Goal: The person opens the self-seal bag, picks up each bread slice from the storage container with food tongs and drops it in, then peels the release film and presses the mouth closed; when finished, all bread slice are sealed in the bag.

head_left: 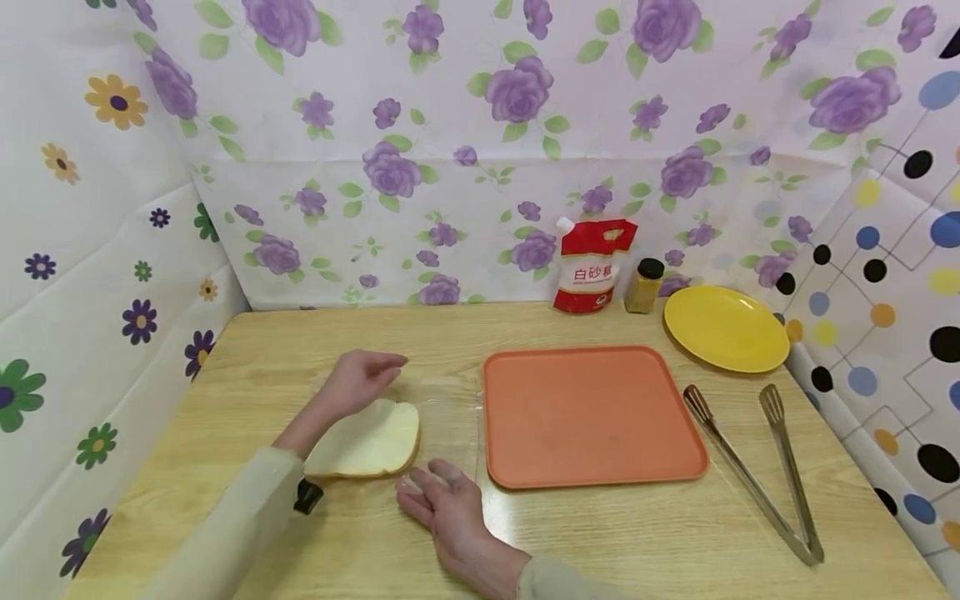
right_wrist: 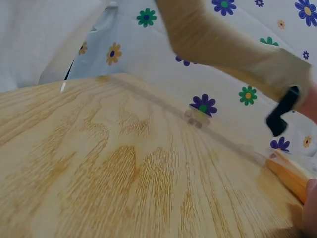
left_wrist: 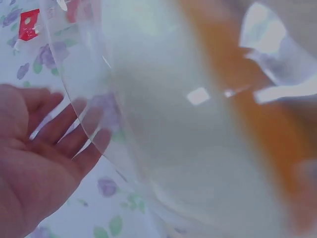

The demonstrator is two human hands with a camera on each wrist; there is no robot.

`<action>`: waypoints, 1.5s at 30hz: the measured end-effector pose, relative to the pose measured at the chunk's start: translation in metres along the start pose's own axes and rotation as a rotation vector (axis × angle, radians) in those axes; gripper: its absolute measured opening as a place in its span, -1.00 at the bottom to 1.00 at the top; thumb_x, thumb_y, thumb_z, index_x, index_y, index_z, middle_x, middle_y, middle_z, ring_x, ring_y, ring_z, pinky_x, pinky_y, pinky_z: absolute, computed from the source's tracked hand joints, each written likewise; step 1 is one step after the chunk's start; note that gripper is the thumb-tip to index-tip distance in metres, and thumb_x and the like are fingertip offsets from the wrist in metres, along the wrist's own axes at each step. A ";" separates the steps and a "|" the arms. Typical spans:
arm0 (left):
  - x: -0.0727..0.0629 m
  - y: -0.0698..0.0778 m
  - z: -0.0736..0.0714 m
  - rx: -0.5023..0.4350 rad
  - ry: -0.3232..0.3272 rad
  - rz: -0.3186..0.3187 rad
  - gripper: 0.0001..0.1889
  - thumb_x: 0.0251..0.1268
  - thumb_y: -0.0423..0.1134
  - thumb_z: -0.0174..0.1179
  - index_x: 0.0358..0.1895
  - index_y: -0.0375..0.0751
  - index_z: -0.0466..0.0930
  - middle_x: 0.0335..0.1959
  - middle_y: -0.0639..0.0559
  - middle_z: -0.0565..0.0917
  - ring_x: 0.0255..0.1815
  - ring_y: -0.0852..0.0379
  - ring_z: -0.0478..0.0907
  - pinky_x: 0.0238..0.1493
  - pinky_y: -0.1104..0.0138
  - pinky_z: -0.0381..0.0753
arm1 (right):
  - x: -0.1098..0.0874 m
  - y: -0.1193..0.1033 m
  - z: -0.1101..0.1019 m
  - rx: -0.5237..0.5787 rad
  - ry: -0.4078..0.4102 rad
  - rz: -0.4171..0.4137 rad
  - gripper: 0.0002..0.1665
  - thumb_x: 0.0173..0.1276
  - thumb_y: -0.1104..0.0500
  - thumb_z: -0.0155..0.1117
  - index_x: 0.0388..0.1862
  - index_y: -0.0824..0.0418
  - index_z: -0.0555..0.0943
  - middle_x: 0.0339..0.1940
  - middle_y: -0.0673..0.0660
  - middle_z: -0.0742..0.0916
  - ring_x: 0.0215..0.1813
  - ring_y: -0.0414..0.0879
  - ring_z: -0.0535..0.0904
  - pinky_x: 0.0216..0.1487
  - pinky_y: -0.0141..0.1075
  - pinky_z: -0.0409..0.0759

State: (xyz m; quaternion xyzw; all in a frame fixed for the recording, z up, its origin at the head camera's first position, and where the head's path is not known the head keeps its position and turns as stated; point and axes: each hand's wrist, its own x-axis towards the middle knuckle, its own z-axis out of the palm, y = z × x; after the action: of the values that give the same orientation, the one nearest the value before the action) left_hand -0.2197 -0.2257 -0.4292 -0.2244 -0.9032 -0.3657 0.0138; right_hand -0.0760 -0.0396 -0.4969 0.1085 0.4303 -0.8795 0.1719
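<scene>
A slice of bread (head_left: 375, 442) with a pale face and brown crust lies at the left of the table, with clear, shiny plastic (head_left: 450, 421) around it. My left hand (head_left: 356, 383) is over the bread's far edge. In the left wrist view its fingers are loosely straight and seen partly through the plastic's curved edge, holding nothing. My right hand (head_left: 450, 508) is at the bread's near right corner, fingers loosely bent beside the plastic; I cannot tell whether they touch it. The bread's crust (right_wrist: 290, 178) shows beside a right fingertip in the right wrist view.
An orange tray (head_left: 592, 417) lies right of the bread. Metal tongs (head_left: 750, 479) stand spread at the right, near a yellow plate (head_left: 726, 329). A red and white sugar pouch (head_left: 588, 271) and a small black-capped jar (head_left: 644, 287) are by the back wall. Patterned cloth encloses the table.
</scene>
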 end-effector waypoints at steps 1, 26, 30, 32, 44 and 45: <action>0.008 0.001 0.001 -0.014 -0.067 -0.004 -0.71 0.47 -0.39 0.11 0.13 -0.46 0.62 0.04 -0.31 0.68 -0.10 -0.13 0.68 -0.10 0.04 0.66 | 0.000 0.001 -0.001 -0.001 -0.005 0.004 -0.33 0.52 0.39 0.11 0.43 0.60 0.05 0.24 0.51 0.48 0.08 0.20 0.65 0.13 -0.17 0.61; 0.062 0.002 0.026 -0.128 -0.461 -0.023 -0.83 0.35 -0.48 0.24 -0.08 -0.42 0.75 -0.15 -0.16 0.76 -0.21 0.12 0.68 -0.16 0.30 0.66 | -0.005 -0.003 0.000 0.006 0.021 0.015 -0.24 0.49 0.35 0.18 0.47 0.57 0.03 0.18 0.47 0.59 0.06 0.23 0.67 0.05 -0.10 0.66; 0.063 0.005 0.026 -0.112 -0.454 -0.001 -0.85 0.34 -0.49 0.23 -0.11 -0.43 0.75 -0.20 -0.16 0.77 -0.29 0.11 0.68 -0.28 0.35 0.64 | -0.004 -0.004 0.000 0.017 0.026 0.013 -0.26 0.46 0.34 0.25 0.42 0.55 0.10 0.13 0.49 0.59 0.06 0.23 0.67 0.06 -0.11 0.65; 0.062 0.006 0.025 -0.119 -0.448 0.000 -0.84 0.35 -0.49 0.22 -0.11 -0.45 0.74 -0.22 -0.17 0.77 -0.31 0.03 0.70 -0.30 0.31 0.66 | -0.004 -0.004 0.000 0.025 0.027 0.011 -0.31 0.45 0.35 0.24 0.39 0.54 0.14 0.11 0.46 0.62 0.04 0.21 0.68 0.06 -0.11 0.65; 0.055 0.010 0.012 -0.230 -0.441 -0.053 -0.78 0.41 -0.52 0.11 0.00 -0.58 0.65 -0.24 -0.28 0.75 -0.27 -0.22 0.72 -0.28 0.01 0.73 | -0.008 -0.004 -0.001 0.037 -0.028 -0.039 -0.25 0.45 0.46 0.12 0.47 0.62 0.01 0.17 0.47 0.61 0.00 0.11 0.70 0.06 -0.12 0.65; 0.054 0.011 0.010 -0.237 -0.442 -0.053 -0.77 0.42 -0.52 0.11 0.01 -0.59 0.64 -0.24 -0.29 0.75 -0.26 -0.24 0.72 -0.28 0.00 0.73 | -0.009 -0.004 -0.001 0.036 -0.034 -0.043 -0.25 0.45 0.46 0.12 0.47 0.61 0.01 0.18 0.48 0.60 0.00 0.11 0.70 0.06 -0.13 0.65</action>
State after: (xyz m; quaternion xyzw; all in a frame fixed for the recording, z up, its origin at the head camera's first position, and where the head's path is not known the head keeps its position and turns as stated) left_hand -0.2625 -0.1906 -0.4191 -0.2752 -0.8406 -0.4113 -0.2200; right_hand -0.0698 -0.0350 -0.4915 0.0874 0.4138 -0.8923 0.1580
